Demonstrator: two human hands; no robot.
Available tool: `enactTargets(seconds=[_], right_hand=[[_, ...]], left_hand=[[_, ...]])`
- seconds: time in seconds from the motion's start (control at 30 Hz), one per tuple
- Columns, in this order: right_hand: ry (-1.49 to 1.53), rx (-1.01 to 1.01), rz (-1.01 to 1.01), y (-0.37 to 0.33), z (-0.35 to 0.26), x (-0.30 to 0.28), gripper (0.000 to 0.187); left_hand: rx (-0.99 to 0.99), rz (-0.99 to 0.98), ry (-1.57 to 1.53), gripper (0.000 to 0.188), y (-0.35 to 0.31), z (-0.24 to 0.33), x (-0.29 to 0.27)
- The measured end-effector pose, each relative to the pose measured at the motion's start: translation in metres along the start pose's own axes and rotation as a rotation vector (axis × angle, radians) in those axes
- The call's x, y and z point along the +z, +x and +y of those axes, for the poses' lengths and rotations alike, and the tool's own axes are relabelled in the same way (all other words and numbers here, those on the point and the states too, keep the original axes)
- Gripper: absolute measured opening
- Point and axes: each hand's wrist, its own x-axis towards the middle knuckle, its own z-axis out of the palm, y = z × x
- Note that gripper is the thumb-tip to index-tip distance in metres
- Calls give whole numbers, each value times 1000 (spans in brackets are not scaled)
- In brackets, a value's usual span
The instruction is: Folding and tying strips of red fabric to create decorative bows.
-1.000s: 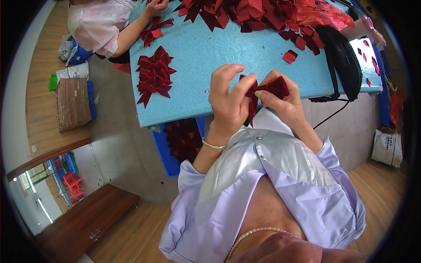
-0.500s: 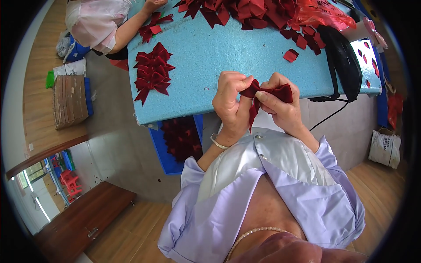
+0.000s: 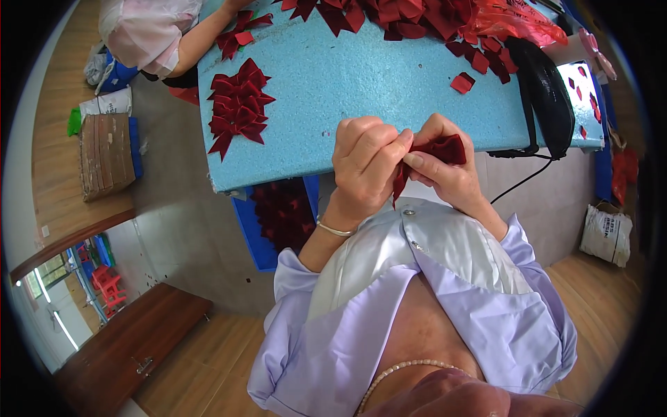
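Observation:
A dark red velvet bow [image 3: 445, 149] is held between my two hands, just off the table's near edge. My right hand [image 3: 450, 167] pinches it, thumb in front, with a loop showing above the palm. Curled fingers of my left hand [image 3: 369, 156] close on the bow's left side and hide most of it. One tail hangs down between the hands. On the blue table [image 3: 313, 104], left of my hands, lies a stack of finished red bows [image 3: 240, 108].
A heap of red bows and ribbon pieces [image 3: 417, 17] covers the far side, beside a red plastic bag [image 3: 514, 24]. A black bag [image 3: 549, 97] hangs over the right edge. Below stands a blue crate [image 3: 264, 254] of bows. Another person's arm [image 3: 201, 45] reaches in at far left.
My left hand has closed further over the bow's left side, covering the loop that showed there. My right hand keeps its pinch. The view has shifted slightly.

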Motion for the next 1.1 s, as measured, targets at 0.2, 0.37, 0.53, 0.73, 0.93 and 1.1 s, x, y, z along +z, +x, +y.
enactTargets(seconds=[0.2, 0.37, 0.53, 0.73, 0.93, 1.1], right_hand=[[85, -69, -24, 2, 5, 2, 23], [127, -73, -24, 2, 6, 3, 26], [192, 13, -14, 2, 4, 2, 25], [82, 47, 15, 2, 4, 4, 25], [-22, 98, 42, 4, -1, 3, 17], [-77, 101, 38, 11, 0, -2, 16]], left_hand=[[-315, 98, -311, 21, -7, 12, 8], [-523, 134, -582, 20, -18, 10, 15], [-661, 149, -735, 17, -24, 12, 18], [-787, 235, -941, 15, -21, 14, 18], [-493, 121, -279, 18, 0, -3, -4], [-1007, -115, -903, 30, 1, -10, -15]])
